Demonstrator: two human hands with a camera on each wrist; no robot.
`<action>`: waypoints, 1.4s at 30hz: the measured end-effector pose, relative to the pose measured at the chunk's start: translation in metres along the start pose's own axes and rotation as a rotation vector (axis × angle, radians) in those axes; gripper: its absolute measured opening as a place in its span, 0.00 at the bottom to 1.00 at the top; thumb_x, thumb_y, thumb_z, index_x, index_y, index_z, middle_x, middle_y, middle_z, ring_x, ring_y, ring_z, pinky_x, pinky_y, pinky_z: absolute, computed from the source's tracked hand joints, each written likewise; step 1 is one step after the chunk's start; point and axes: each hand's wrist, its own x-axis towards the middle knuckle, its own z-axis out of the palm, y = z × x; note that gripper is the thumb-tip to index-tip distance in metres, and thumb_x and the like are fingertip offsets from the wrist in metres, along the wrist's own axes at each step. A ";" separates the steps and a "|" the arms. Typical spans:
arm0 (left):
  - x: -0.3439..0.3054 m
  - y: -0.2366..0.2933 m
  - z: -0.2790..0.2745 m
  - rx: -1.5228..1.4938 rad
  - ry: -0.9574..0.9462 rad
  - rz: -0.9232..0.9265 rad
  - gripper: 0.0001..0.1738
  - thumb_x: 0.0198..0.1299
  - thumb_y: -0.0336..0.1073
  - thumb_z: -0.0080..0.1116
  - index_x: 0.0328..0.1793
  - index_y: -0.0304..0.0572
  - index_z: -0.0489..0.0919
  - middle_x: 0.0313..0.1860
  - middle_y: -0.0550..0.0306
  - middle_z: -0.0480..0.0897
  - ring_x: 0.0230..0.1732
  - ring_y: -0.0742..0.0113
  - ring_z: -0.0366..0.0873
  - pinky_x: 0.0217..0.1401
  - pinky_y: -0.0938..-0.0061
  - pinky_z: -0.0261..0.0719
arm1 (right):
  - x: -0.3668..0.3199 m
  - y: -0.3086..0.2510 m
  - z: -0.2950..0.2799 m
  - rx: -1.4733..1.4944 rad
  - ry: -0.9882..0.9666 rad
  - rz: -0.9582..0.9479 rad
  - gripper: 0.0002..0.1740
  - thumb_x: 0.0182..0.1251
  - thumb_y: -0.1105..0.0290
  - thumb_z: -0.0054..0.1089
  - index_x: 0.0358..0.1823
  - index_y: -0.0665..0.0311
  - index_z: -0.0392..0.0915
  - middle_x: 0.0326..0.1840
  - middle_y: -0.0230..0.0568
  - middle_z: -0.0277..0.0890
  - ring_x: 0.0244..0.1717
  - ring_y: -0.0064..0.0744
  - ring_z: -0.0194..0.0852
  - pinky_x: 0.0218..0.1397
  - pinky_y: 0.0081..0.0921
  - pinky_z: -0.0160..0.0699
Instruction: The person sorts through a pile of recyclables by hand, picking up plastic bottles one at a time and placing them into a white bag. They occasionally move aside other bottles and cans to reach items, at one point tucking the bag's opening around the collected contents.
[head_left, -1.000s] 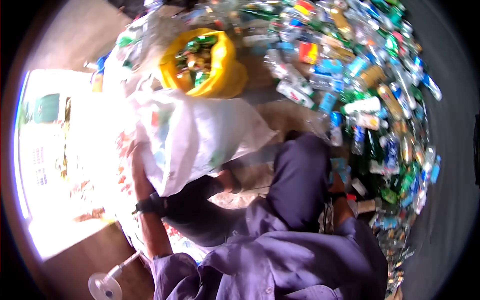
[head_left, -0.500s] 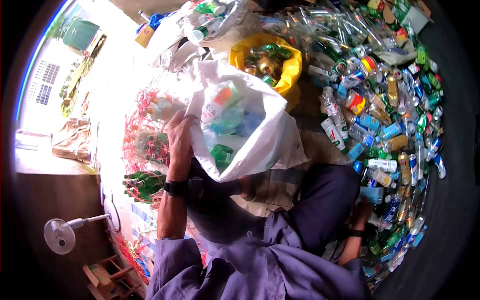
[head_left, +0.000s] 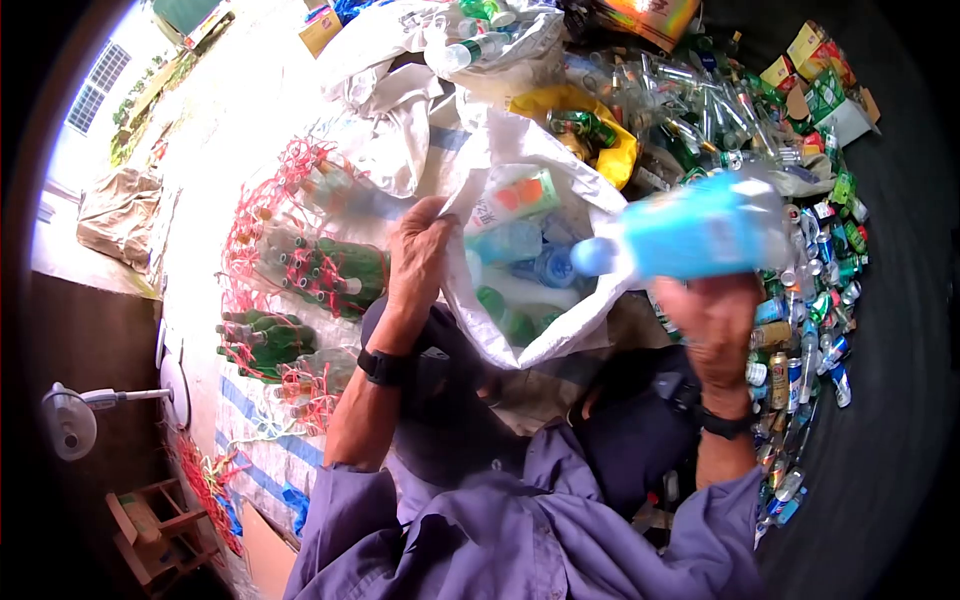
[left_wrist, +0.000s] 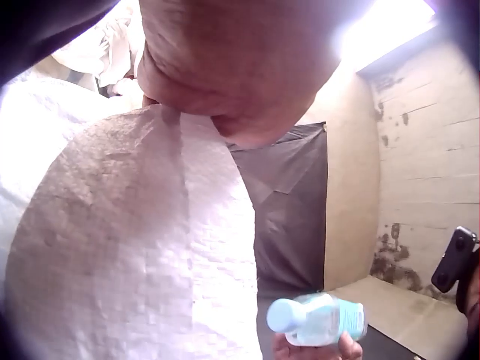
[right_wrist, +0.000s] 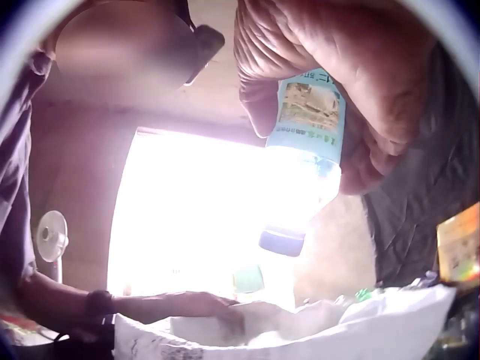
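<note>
My left hand grips the left rim of a white woven sack. The sack's mouth gapes upward in the head view, with several plastic bottles inside. My right hand holds a plastic bottle with a light-blue label and blue cap, blurred in the head view. It lies nearly sideways there, its cap overlapping the sack's right rim. In the right wrist view the fingers and thumb wrap round the bottle's label, and its cap points down over the sack.
A yellow bag of cans stands behind the sack. Bottles and cans spread along the right side. To the left are green glass bottles bundled with red string. A white fan and a wooden stool are at the lower left.
My right hand has come up from the pile beside the right knee with the blue-labelled bottle, over to the sack. My left hand keeps hold of the rim. The head view has shifted.
</note>
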 end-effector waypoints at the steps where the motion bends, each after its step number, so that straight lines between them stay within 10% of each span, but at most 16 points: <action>1: -0.002 0.004 0.002 0.011 -0.008 -0.012 0.13 0.63 0.29 0.54 0.49 0.32 0.84 0.31 0.65 0.81 0.29 0.80 0.74 0.31 0.81 0.72 | 0.027 -0.017 0.014 0.063 -0.019 -0.039 0.33 0.57 0.70 0.73 0.65 0.69 0.72 0.59 0.49 0.78 0.59 0.42 0.77 0.67 0.41 0.71; 4: -0.002 0.002 -0.001 0.011 -0.024 -0.016 0.13 0.62 0.30 0.54 0.48 0.32 0.84 0.30 0.66 0.81 0.30 0.80 0.74 0.32 0.80 0.72 | 0.030 -0.006 0.075 0.431 -0.252 0.261 0.25 0.58 0.73 0.71 0.57 0.70 0.74 0.49 0.49 0.82 0.50 0.43 0.84 0.58 0.38 0.79; 9: -0.002 0.005 -0.004 0.065 -0.019 -0.023 0.13 0.62 0.31 0.54 0.48 0.32 0.84 0.29 0.66 0.80 0.29 0.79 0.73 0.31 0.79 0.71 | 0.003 0.034 0.097 -0.225 -0.875 0.249 0.26 0.60 0.61 0.67 0.52 0.72 0.73 0.39 0.65 0.79 0.46 0.65 0.78 0.48 0.47 0.78; 21: 0.000 0.002 0.001 0.115 -0.056 -0.002 0.09 0.63 0.27 0.57 0.47 0.35 0.83 0.31 0.66 0.82 0.27 0.82 0.74 0.30 0.83 0.71 | 0.044 -0.003 0.119 -0.162 -0.404 0.038 0.37 0.62 0.59 0.70 0.65 0.73 0.64 0.48 0.58 0.77 0.49 0.63 0.79 0.53 0.49 0.79; 24: 0.002 0.003 0.001 0.133 -0.061 -0.043 0.09 0.64 0.27 0.57 0.47 0.35 0.83 0.30 0.66 0.82 0.27 0.82 0.74 0.31 0.84 0.71 | 0.044 0.008 0.139 -0.223 -0.660 0.089 0.38 0.60 0.65 0.69 0.69 0.69 0.61 0.53 0.61 0.74 0.51 0.64 0.76 0.54 0.49 0.77; 27: 0.004 0.004 0.001 0.079 -0.001 -0.019 0.10 0.63 0.28 0.56 0.47 0.35 0.83 0.29 0.66 0.81 0.26 0.81 0.74 0.30 0.83 0.71 | 0.017 0.032 0.150 -0.141 -0.422 -0.142 0.40 0.57 0.68 0.71 0.68 0.69 0.59 0.49 0.60 0.74 0.47 0.64 0.77 0.53 0.48 0.77; 30: 0.003 0.015 -0.001 -0.020 0.105 -0.065 0.11 0.61 0.27 0.55 0.47 0.33 0.84 0.28 0.65 0.80 0.25 0.79 0.73 0.28 0.82 0.71 | 0.015 0.029 0.132 -0.278 -0.695 0.002 0.37 0.53 0.69 0.72 0.62 0.69 0.61 0.45 0.59 0.72 0.45 0.64 0.77 0.52 0.48 0.77; 31: 0.003 0.020 0.002 -0.049 0.109 -0.066 0.11 0.60 0.26 0.55 0.46 0.33 0.83 0.29 0.65 0.81 0.25 0.79 0.73 0.28 0.83 0.71 | 0.017 0.021 0.130 -0.343 -0.732 0.034 0.21 0.56 0.71 0.63 0.49 0.69 0.66 0.41 0.59 0.76 0.44 0.58 0.82 0.50 0.48 0.82; 42: 0.006 0.019 -0.006 -0.080 0.124 0.004 0.16 0.63 0.33 0.57 0.52 0.30 0.84 0.31 0.63 0.82 0.29 0.78 0.74 0.31 0.81 0.71 | 0.019 0.017 0.132 -0.421 -0.714 0.109 0.20 0.51 0.68 0.63 0.44 0.70 0.71 0.34 0.60 0.81 0.38 0.60 0.84 0.45 0.51 0.80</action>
